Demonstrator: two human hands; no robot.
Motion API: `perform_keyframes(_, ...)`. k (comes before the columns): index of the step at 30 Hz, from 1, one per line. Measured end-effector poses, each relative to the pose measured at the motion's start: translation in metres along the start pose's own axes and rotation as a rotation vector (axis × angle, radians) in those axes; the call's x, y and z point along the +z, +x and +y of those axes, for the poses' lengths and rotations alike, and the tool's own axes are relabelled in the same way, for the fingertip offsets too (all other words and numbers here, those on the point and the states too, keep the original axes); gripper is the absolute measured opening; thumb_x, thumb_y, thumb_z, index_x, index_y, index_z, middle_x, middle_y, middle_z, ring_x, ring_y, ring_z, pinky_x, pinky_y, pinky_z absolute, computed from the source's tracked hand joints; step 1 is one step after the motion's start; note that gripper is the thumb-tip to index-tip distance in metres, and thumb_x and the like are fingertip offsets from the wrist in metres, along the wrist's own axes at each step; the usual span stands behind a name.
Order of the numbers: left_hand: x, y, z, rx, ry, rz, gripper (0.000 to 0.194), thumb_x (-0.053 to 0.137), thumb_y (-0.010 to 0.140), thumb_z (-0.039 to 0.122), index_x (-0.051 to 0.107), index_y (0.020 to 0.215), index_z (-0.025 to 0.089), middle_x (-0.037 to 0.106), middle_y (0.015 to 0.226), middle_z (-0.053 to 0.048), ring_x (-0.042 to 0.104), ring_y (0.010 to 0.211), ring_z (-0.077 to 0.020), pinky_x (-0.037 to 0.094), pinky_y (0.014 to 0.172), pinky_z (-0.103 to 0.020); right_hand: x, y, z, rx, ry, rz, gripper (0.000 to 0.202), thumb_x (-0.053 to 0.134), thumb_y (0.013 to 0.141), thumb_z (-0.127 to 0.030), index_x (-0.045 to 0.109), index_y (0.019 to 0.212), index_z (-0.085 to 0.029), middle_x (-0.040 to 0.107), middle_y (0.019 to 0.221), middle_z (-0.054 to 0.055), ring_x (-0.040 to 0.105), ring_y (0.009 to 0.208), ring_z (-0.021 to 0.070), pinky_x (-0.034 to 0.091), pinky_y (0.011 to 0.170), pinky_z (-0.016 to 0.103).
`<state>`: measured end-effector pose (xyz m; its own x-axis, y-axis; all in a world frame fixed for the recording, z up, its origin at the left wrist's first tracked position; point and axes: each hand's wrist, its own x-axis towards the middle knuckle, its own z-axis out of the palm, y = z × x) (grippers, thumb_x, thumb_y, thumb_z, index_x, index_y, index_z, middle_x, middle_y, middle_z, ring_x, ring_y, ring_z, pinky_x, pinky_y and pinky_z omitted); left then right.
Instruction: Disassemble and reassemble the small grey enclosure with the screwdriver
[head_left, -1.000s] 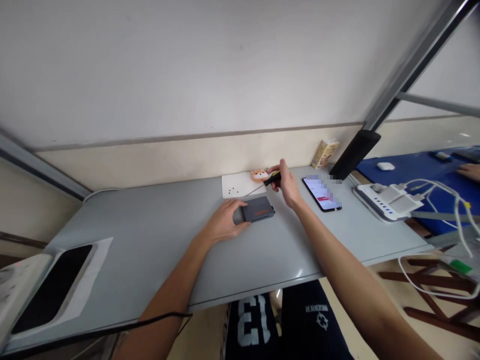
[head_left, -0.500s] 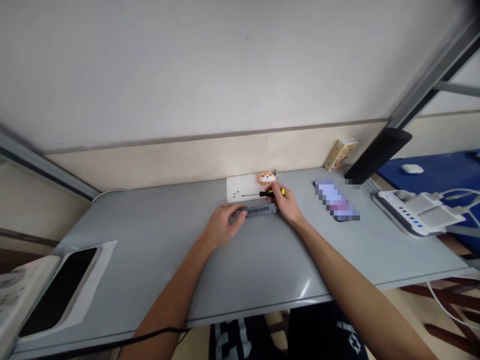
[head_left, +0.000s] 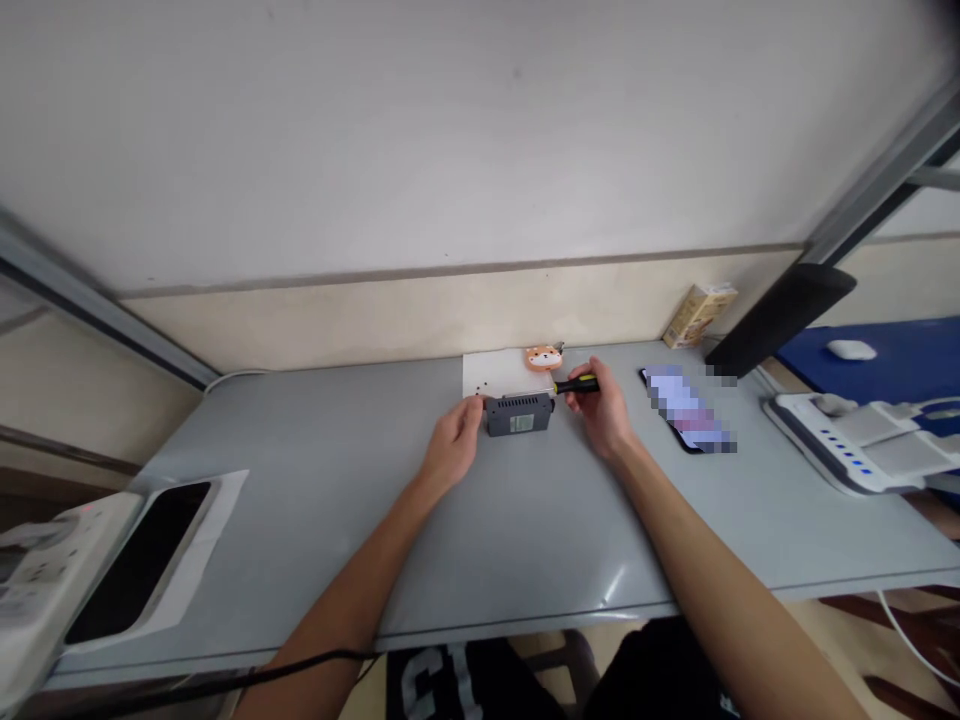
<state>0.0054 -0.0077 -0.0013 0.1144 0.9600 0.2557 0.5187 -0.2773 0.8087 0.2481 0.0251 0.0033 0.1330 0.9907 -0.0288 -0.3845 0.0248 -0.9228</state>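
A small dark grey box with a row of vent slots and a pale label stands on the grey desk. Its left end is gripped by my left hand, fingers closed. My right hand is wrapped around a black and yellow screwdriver, its thin shaft pointing left behind the box's top edge. Whether the tip touches anything is hidden. Behind the box lies a white sheet of paper with several tiny dark screws on it. An orange animal-faced case rests at the sheet's right side.
On the right are a phone, a drink carton, a tall black object and a white power strip with plugs. A dark-screened device and another power strip occupy the left. A black cable crosses the front edge.
The box has been turned so its labelled face shows. My right hand has moved right, off the box's end, with the screwdriver still in it. The view has shifted slightly.
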Motion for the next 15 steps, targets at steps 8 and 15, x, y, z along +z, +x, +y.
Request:
perform_keyframes(8,-0.007,-0.0047,0.0034,0.329,0.181,0.06,0.028,0.052,0.098,0.026,0.057,0.125,0.023,0.068,0.112,-0.007,0.063,0.095,-0.0195,0.051,0.095,-0.037,0.0086,-0.0084,-0.0036,-0.016,-0.085,-0.065,0.045,0.053,0.091,-0.065,0.062,0.077,-0.023,0.058,0.057,0.0,0.049,0.051,0.0143,0.036,0.053,0.03)
perform_keyframes(15,-0.0084,-0.0037,0.0029,0.388,0.2,0.101,0.022,0.054,0.094,0.02,0.056,0.116,0.023,0.067,0.121,-0.008,0.064,0.099,-0.0199,0.051,0.096,-0.039,0.0094,-0.0087,-0.0031,-0.02,-0.167,-0.079,0.045,0.053,0.09,-0.065,0.064,0.077,-0.023,0.059,0.056,0.0,0.046,0.05,0.0144,0.032,0.052,0.031)
